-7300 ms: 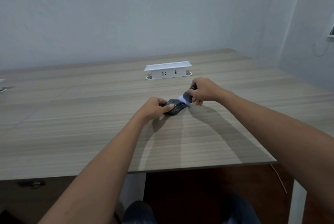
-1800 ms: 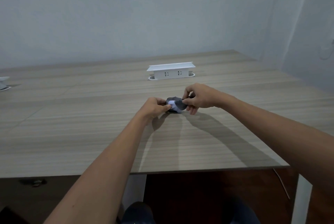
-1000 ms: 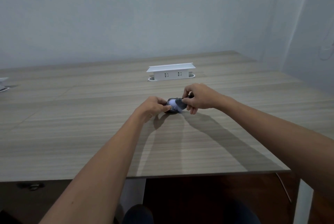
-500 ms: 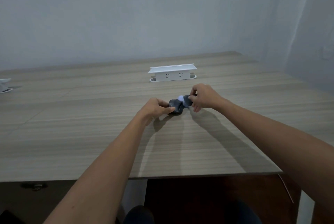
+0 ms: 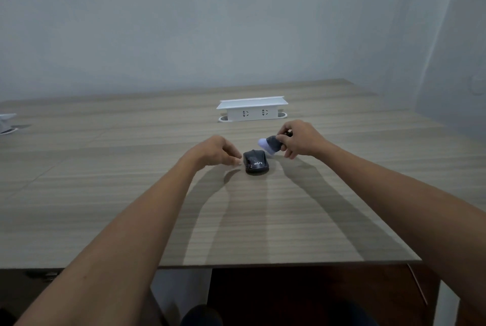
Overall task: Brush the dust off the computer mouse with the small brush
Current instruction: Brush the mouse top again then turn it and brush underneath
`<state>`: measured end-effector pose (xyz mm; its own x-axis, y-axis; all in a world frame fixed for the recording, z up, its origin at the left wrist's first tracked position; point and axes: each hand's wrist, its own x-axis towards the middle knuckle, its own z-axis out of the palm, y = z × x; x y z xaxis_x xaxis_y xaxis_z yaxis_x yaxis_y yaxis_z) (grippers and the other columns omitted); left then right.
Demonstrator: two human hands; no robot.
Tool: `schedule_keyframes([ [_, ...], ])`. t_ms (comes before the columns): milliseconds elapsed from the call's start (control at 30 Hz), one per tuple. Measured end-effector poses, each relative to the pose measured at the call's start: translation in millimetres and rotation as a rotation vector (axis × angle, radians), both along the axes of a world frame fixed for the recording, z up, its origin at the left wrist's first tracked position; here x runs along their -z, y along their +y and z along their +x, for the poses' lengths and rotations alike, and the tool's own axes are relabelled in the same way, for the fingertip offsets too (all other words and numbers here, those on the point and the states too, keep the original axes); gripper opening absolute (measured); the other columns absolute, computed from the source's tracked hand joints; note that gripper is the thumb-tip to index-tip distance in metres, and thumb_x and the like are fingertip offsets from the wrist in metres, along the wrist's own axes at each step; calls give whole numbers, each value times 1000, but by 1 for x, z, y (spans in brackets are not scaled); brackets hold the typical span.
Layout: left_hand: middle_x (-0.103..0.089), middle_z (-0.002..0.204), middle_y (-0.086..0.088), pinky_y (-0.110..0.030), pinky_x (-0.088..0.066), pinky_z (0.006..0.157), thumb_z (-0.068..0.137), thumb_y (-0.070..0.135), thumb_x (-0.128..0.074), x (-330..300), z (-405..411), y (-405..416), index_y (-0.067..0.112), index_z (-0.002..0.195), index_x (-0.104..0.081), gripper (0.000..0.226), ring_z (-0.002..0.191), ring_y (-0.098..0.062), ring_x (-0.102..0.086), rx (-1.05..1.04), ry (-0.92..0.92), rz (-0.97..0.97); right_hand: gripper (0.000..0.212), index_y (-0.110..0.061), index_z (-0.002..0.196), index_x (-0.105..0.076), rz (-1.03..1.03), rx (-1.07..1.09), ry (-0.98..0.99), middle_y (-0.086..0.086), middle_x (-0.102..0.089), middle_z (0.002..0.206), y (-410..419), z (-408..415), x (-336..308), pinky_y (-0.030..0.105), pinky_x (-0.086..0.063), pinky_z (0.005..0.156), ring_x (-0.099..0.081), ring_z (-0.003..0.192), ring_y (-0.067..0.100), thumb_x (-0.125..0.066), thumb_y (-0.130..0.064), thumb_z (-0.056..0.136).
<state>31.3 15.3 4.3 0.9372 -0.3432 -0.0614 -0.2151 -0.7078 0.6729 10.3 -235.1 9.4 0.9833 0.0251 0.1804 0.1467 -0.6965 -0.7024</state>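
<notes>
Mouse [image 5: 256,164] flat on counter [image 5: 131,194], nearer than socket box [image 5: 252,110]; long axis runs toward the box, logo end nearest.

Left hand [image 5: 214,153] just beside mouse, grip loose, holding nothing.

Right hand [image 5: 298,138]: grip pinches brush [image 5: 271,143], pale tip pointing left; handle hidden.

The left hand [image 5: 215,151] has let go of the computer mouse [image 5: 255,164]; its fingers are now loose and just beside the left side of the mouse, where before they pinched it. The mouse now lies flat on the table [image 5: 131,194], alone, with its logo visible. The right hand [image 5: 298,138] has lifted the small brush [image 5: 271,143] off the mouse and holds it up and to the right, near the centre of the frame, its white bristles pointing left.
</notes>
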Motion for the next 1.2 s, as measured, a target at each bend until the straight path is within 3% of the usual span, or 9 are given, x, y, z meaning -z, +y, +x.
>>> schedule_keyframes([
  [100, -68, 103, -6, -30, -51, 90, 82, 8, -80, -3, 12, -6, 7, 117, -69, 37, 97, -20, -62, 5, -20, 72, 18, 1, 105, -65, -21, 10, 12, 24, -74, 86, -7, 0, -2, 23, -57, 47, -69, 54, 20, -55, -13, 101],
  [267, -52, 145, 1, -40, -45, 112, 80, 1, -78, -9, 26, -19, 18, 150, -43, 80, 133, -17, -50, 213, 101, 202, 18, 0, 101, -67, -29, 1, 49, 21, -74, 82, -18, 1, -1, 23, -55, 46, -69, 54, 21, -57, -15, 100],
  [433, -46, 153, 5, -30, -41, 107, 82, -5, -74, -15, 33, -24, 19, 154, -38, 84, 139, -15, -45, 350, 172, 279, 19, 2, 91, -69, -9, 9, 69, 15, -74, 74, -25, 3, 3, 27, -55, 48, -65, 49, 18, -61, -15, 94],
  [600, -54, 138, 13, -27, -41, 95, 81, 17, -82, -17, 28, -25, 29, 148, -48, 76, 125, -14, -56, 359, 75, 339, 18, 1, 86, -71, 21, -10, 72, 16, -73, 73, -20, 3, 1, 26, -54, 47, -64, 48, 17, -62, -14, 91],
  [800, -60, 130, 6, -35, -47, 102, 74, 34, -87, -9, 22, -23, 27, 138, -58, 71, 121, -16, -57, 328, -55, 321, 19, 2, 88, -72, -33, -26, 38, 13, -73, 68, -11, 3, -4, 25, -54, 45, -64, 45, 15, -62, -14, 92],
  [933, -60, 132, 5, -33, -46, 101, 72, 39, -87, -1, 17, -20, 26, 125, -66, 59, 122, -13, -55, 290, -136, 272, 19, 3, 90, -73, -67, -15, 23, 10, -70, 65, -6, -2, -10, 23, -53, 44, -62, 43, 13, -62, -14, 91],
  [1033, -64, 130, 7, -31, -47, 101, 68, 41, -90, 7, 15, -18, 32, 104, -65, 45, 125, -11, -56, 277, -135, 215, 21, 5, 90, -73, -77, -2, 13, 7, -67, 60, -3, -4, -15, 21, -50, 41, -60, 41, 10, -62, -12, 89],
  [1100, -69, 122, 5, -30, -51, 97, 66, 35, -92, 12, 13, -18, 28, 91, -60, 41, 120, -13, -62, 268, -131, 144, 22, 7, 88, -72, -79, 8, 4, 7, -66, 59, -2, -6, -18, 19, -48, 39, -59, 40, 10, -63, -12, 88],
  [1200, -74, 108, 4, -39, -57, 93, 61, 33, -95, 17, 7, -19, 17, 90, -59, 49, 107, -14, -69, 236, -121, 44, 19, 4, 76, -71, -64, 16, -22, 9, -66, 60, 0, -12, -23, 18, -46, 37, -58, 43, 13, -64, -11, 85],
])
